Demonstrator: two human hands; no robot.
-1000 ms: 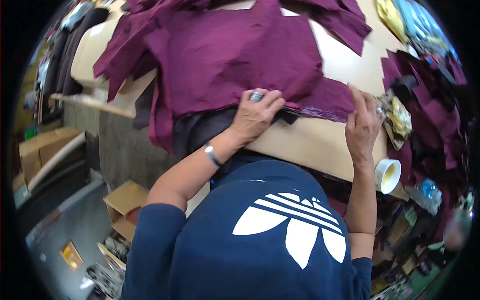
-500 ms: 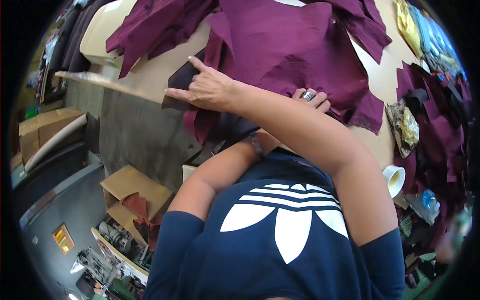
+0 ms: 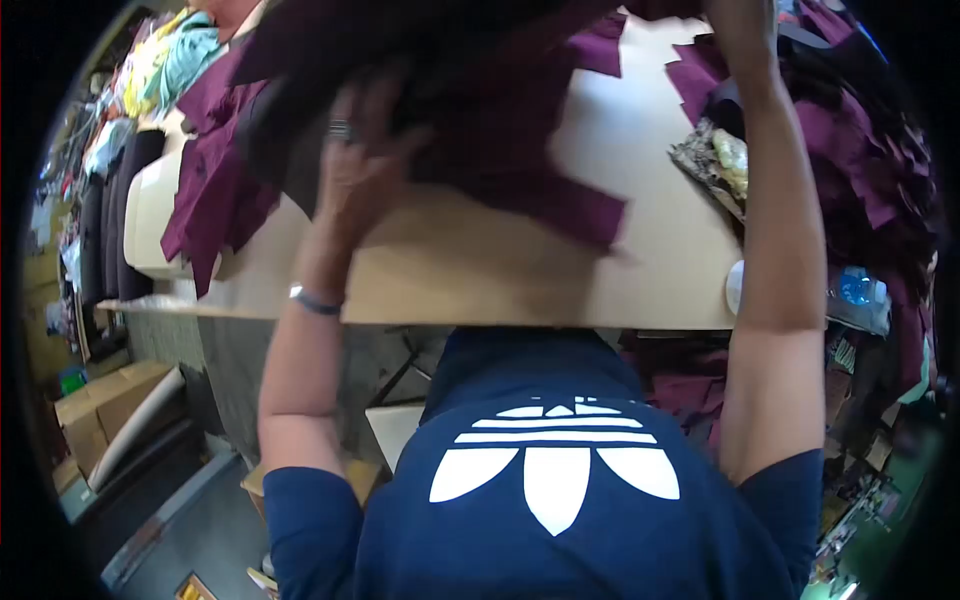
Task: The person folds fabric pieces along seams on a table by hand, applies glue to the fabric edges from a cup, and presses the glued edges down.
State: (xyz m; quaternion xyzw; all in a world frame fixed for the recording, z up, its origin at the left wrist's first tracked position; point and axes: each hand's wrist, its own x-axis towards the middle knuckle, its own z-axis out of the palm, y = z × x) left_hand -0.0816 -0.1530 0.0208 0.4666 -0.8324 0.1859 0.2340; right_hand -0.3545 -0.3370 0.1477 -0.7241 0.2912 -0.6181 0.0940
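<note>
- Currently, the navy shirt (image 3: 550,400) is facing the near edge of the table (image 3: 470,290).
- Above the table's left half, the left hand (image 3: 365,160) is touching the maroon cloth (image 3: 500,130), fingers somewhat apart; blur is hiding whether its grip is closing on it, so I cannot tell.
- Over the table's middle, that cloth is hanging, apparently raised, a flap dangling to the right. This is looking like a turning or repositioning step; the next move is probably calling for lowering it flat, edges unfolded.
- Above the table's far right, the right hand (image 3: 742,30) is leaving the view at the top; I cannot tell its grip.
- Beyond the table's right side, maroon scraps (image 3: 860,150) are lying heaped.
</note>
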